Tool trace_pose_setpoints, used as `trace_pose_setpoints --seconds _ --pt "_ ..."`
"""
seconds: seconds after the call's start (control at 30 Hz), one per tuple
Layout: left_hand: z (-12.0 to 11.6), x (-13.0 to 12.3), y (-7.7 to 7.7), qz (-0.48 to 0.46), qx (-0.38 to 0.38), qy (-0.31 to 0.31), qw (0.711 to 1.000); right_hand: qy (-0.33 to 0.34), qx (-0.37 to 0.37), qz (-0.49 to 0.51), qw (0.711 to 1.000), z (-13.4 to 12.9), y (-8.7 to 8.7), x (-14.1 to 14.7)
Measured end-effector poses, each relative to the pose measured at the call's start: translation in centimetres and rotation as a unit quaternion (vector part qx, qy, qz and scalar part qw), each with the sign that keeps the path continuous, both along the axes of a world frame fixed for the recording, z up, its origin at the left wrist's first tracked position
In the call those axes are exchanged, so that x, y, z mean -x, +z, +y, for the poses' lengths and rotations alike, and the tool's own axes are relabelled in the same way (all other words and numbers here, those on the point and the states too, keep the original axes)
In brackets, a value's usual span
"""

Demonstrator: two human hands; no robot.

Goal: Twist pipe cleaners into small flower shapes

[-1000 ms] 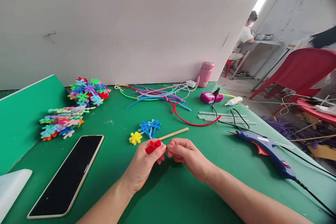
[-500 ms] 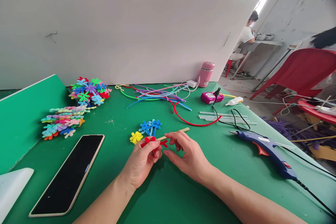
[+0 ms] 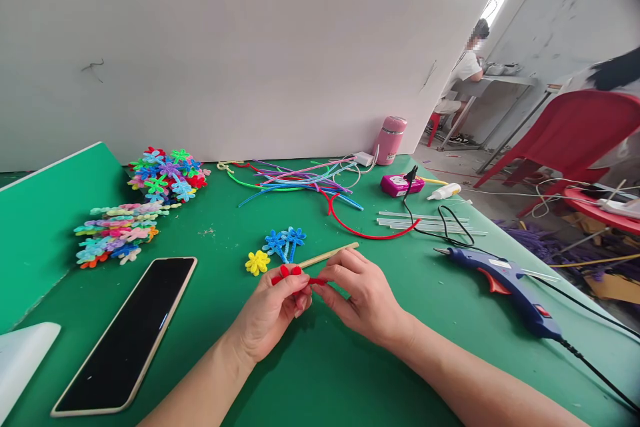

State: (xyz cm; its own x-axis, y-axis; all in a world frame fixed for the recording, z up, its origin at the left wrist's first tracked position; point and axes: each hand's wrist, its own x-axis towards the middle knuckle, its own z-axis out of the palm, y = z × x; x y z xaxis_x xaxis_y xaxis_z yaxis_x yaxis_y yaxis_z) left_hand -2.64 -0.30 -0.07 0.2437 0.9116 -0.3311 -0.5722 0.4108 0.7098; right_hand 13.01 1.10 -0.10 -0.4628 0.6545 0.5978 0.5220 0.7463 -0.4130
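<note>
Between the fingers of my left hand is a red pipe cleaner bent into loops. My right hand pinches its free end between thumb and forefinger. Part of the red piece is hidden behind the left fingers. Just beyond my hands lie blue pipe-cleaner flowers with short stems and a yellow flower. A thin beige stick lies behind my fingers, its near end hidden by the left hand.
Left are a phone and a pile of colourful flowers. Loose pipe cleaners lie at the back, near a pink bottle. Right are clear glue sticks, a black cord and a blue glue gun. A person sits far right.
My right thumb and forefinger, apart before, have closed on the red pipe cleaner's end. Its two spread tips now look pressed together. My left hand keeps its hold.
</note>
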Motion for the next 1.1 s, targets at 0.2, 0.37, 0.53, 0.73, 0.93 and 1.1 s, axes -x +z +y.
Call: trace_pose_setpoints --seconds 0.2,0.37,0.53,0.73,0.93,1.1 --pt "0.0 0.2 0.1 0.031 -0.045 -0.043 0.998 0.055 0.251 0.112 0.960 -0.5 0.4 0.3" --pt "-0.2 0.1 0.5 0.120 -0.110 -0.064 0.985 0.075 0.469 0.254 0.843 -0.5 0.5 0.9" --pt "-0.3 0.0 0.6 0.205 -0.180 -0.058 0.960 0.062 0.616 0.391 0.681 -0.5 0.6 1.4" --pt "-0.5 -0.1 0.7 0.245 -0.223 -0.070 0.941 0.102 0.699 0.458 0.539 -0.6 0.8 1.5" --pt "-0.5 0.0 0.6 0.246 -0.212 -0.068 0.943 0.093 0.674 0.445 0.582 -0.6 0.5 1.4" --pt "-0.4 -0.1 0.6 0.153 -0.128 -0.030 0.979 0.091 0.602 0.380 0.696 -0.7 0.4 1.2"
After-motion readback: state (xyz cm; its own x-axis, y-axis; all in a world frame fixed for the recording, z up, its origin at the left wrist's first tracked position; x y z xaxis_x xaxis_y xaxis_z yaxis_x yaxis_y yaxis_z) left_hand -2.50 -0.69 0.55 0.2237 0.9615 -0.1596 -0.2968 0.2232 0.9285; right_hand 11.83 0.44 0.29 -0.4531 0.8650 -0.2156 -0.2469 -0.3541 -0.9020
